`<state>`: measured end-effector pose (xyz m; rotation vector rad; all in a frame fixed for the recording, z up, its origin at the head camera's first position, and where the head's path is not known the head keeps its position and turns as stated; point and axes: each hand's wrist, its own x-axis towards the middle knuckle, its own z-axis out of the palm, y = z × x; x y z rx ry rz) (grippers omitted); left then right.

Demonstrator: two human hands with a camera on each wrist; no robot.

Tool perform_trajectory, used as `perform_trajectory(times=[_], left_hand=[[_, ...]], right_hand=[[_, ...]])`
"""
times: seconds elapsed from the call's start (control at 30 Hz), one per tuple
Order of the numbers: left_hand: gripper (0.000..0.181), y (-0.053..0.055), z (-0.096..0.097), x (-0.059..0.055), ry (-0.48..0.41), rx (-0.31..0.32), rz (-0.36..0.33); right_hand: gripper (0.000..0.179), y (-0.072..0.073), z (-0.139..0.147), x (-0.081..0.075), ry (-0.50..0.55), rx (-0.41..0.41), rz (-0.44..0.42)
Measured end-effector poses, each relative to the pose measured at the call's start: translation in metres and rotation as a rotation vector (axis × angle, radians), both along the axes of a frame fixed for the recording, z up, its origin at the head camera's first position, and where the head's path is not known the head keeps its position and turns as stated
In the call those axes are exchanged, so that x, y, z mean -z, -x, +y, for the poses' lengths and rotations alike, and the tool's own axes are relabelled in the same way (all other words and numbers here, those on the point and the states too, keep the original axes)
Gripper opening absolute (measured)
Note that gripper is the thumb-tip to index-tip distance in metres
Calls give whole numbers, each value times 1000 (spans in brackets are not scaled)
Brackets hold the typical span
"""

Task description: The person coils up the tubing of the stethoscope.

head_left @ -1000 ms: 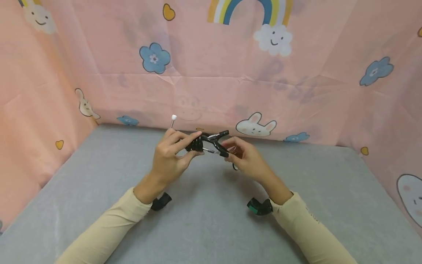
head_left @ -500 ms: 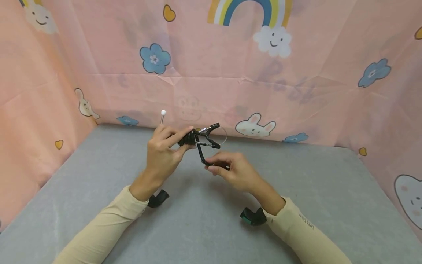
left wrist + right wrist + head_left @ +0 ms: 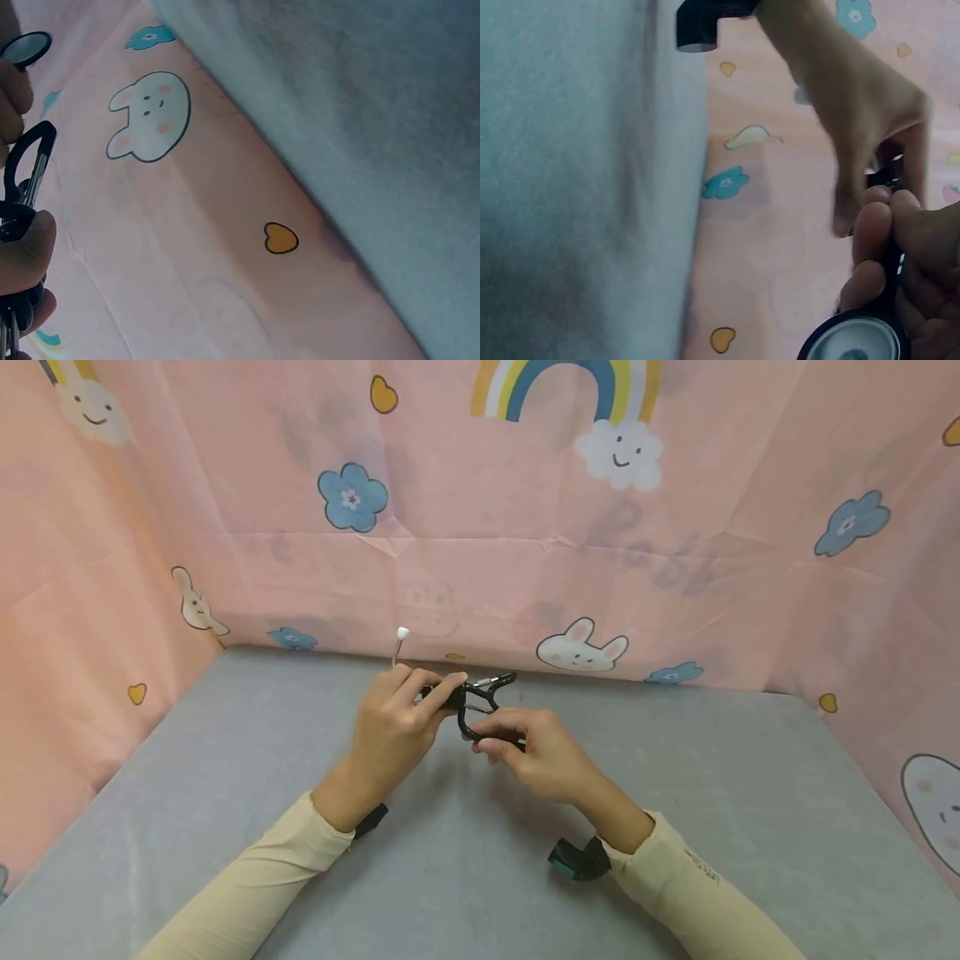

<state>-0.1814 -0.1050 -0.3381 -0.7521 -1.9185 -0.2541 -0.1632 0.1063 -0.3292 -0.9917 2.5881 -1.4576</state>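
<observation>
A black stethoscope is held up between both hands above the grey table. My left hand [image 3: 393, 718] grips its bundle of wound black tubing [image 3: 453, 697]. Past that hand's fingers sticks up a thin metal ear tube with a white eartip [image 3: 402, 633]. Forked black tubing with metal parts [image 3: 491, 683] points right from the bundle. Between thumb and fingers, my right hand [image 3: 536, 756] pinches the free length of tube, which curves down from the bundle. The round chestpiece [image 3: 855, 343] shows beside the right fingers in the right wrist view, and the chestpiece [image 3: 27, 49] also appears at the left wrist view's upper left.
The grey table [image 3: 712, 827] spreads under both forearms. A pink curtain [image 3: 480, 568] printed with rabbits, flowers and clouds stands behind it and along both sides. A black wrist camera [image 3: 579, 860] juts inward from the right sleeve; another [image 3: 371, 820] sits under the left wrist.
The right hand has moved down and left from the forked end to the free tube. The left hand shifted left, then back right and down with the bundle, nearer the right hand.
</observation>
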Motion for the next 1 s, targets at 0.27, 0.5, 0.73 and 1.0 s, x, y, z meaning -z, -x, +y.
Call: perform_trajectory(times=[0.27,0.5,0.73,1.0], left_hand=[[51,2,0,5,26,36,-48],[50,5,-2,8,28,77,-71],[49,6,2,10,45,195,-98],[48,3,7,8,-32,431,-129]], right_hand=[[18,1,8,-10,-143,13,10],[18,1,15,-17,-311,54,453],[32,7,17,-15,-291,132,857],[24,16,25,-13,-133,148,814]])
